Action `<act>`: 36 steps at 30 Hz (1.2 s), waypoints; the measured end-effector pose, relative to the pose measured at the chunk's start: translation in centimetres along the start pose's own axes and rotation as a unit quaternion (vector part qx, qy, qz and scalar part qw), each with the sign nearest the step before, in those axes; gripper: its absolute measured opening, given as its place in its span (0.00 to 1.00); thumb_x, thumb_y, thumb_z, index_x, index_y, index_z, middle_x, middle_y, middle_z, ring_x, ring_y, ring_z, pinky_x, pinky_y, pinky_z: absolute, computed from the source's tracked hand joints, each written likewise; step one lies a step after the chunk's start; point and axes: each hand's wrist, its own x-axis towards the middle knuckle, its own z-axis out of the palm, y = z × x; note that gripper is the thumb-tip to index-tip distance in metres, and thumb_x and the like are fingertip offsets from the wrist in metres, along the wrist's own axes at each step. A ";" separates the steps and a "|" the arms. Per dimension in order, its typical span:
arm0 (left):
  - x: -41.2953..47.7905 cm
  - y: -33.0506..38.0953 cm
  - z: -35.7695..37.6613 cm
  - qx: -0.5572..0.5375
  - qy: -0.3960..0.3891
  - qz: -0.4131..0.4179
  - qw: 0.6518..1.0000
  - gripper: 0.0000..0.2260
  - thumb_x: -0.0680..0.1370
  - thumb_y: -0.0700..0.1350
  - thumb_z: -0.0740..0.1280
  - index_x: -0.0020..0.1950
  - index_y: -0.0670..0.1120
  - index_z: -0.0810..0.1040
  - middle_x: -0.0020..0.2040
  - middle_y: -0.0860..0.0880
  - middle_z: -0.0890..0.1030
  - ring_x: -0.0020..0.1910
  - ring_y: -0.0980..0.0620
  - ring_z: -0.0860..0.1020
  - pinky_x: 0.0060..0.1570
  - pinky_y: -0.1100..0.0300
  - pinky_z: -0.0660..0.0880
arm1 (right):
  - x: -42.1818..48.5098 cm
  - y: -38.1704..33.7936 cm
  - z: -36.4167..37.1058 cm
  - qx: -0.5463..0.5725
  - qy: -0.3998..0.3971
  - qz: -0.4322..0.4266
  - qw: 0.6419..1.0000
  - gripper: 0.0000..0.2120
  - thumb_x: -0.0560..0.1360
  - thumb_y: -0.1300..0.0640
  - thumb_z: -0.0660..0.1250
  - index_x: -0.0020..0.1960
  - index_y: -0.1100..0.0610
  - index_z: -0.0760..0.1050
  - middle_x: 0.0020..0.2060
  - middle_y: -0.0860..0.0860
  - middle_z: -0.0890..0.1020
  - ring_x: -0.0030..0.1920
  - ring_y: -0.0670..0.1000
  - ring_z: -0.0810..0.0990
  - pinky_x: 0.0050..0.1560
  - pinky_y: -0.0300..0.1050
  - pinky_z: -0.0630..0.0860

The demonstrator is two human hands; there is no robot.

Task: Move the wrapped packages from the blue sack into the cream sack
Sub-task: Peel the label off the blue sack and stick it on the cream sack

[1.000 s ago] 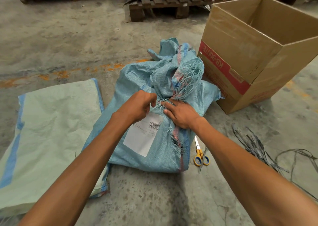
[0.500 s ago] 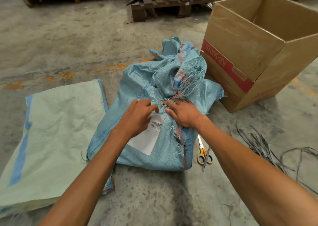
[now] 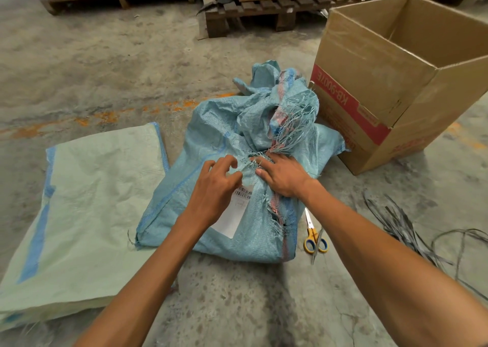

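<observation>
The blue sack lies bulging on the concrete floor, its frayed neck bunched up at the far end and a white barcode label on top. No wrapped package shows; the contents are hidden. My left hand hovers over the label with fingers spread and curled, fingertips by the loose strands. My right hand lies on the sack, thumb and forefinger at the frayed strands below the neck. The cream sack lies flat on the floor to the left, its edge touching the blue one.
An open cardboard box stands right of the blue sack, touching it. Yellow-handled scissors lie by my right forearm. Loose grey straps trail across the floor at right. Wooden pallets with cartons line the far edge.
My left hand has opened from a closed fist on the neck and slid slightly toward me over the label. My right hand stays on the sack. The view shifted a little.
</observation>
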 end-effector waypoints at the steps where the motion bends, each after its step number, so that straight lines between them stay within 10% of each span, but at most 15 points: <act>1: -0.1 0.1 -0.2 0.000 0.009 0.007 1.000 0.05 0.75 0.40 0.73 0.43 0.43 0.77 0.55 0.45 0.75 0.45 0.44 0.75 0.47 0.50 0.70 | 0.0 0.0 0.0 0.000 0.000 -0.001 1.000 0.28 0.81 0.35 0.41 0.78 0.43 0.53 0.75 0.57 0.65 0.73 0.61 0.67 0.73 0.61 0.63; 14: -5.5 1.3 -2.1 0.018 0.057 0.110 0.992 0.04 0.77 0.31 0.70 0.46 0.39 0.80 0.55 0.42 0.82 0.64 0.42 0.77 0.69 0.48 0.69 | -0.1 -1.1 -0.6 -0.029 -0.006 0.007 1.000 0.26 0.82 0.36 0.43 0.79 0.41 0.53 0.77 0.56 0.62 0.76 0.61 0.62 0.74 0.62 0.60; 18: -5.5 1.3 -3.2 0.003 0.048 0.146 0.988 0.09 0.79 0.31 0.63 0.42 0.41 0.78 0.42 0.44 0.78 0.43 0.43 0.77 0.54 0.50 0.76 | -0.7 -1.6 -0.9 -0.037 -0.005 0.012 0.999 0.27 0.82 0.36 0.43 0.79 0.42 0.52 0.77 0.58 0.61 0.77 0.61 0.60 0.76 0.62 0.56; 25: -6.9 1.0 -5.1 -0.008 0.003 0.089 0.996 0.08 0.74 0.31 0.70 0.43 0.43 0.78 0.41 0.47 0.78 0.37 0.49 0.75 0.30 0.58 0.69 | -1.0 -2.2 -1.3 -0.049 -0.017 0.018 0.998 0.28 0.82 0.36 0.43 0.80 0.42 0.50 0.79 0.59 0.57 0.78 0.61 0.57 0.77 0.63 0.53; 30: -3.8 1.2 -9.9 -0.056 -0.031 0.071 0.995 0.07 0.76 0.38 0.59 0.40 0.43 0.74 0.36 0.47 0.75 0.32 0.47 0.73 0.25 0.54 0.71 | -0.6 -2.1 -1.5 -0.049 -0.030 0.027 0.998 0.29 0.82 0.36 0.42 0.81 0.44 0.49 0.79 0.58 0.56 0.77 0.62 0.59 0.76 0.62 0.55; 36: 0.3 2.2 -18.0 -0.149 -0.006 0.052 0.987 0.05 0.75 0.34 0.69 0.42 0.40 0.75 0.38 0.47 0.78 0.35 0.49 0.76 0.36 0.55 0.74 | -0.4 -2.7 -2.0 -0.059 -0.042 0.031 0.997 0.27 0.83 0.38 0.42 0.80 0.44 0.50 0.78 0.59 0.59 0.76 0.63 0.62 0.75 0.62 0.58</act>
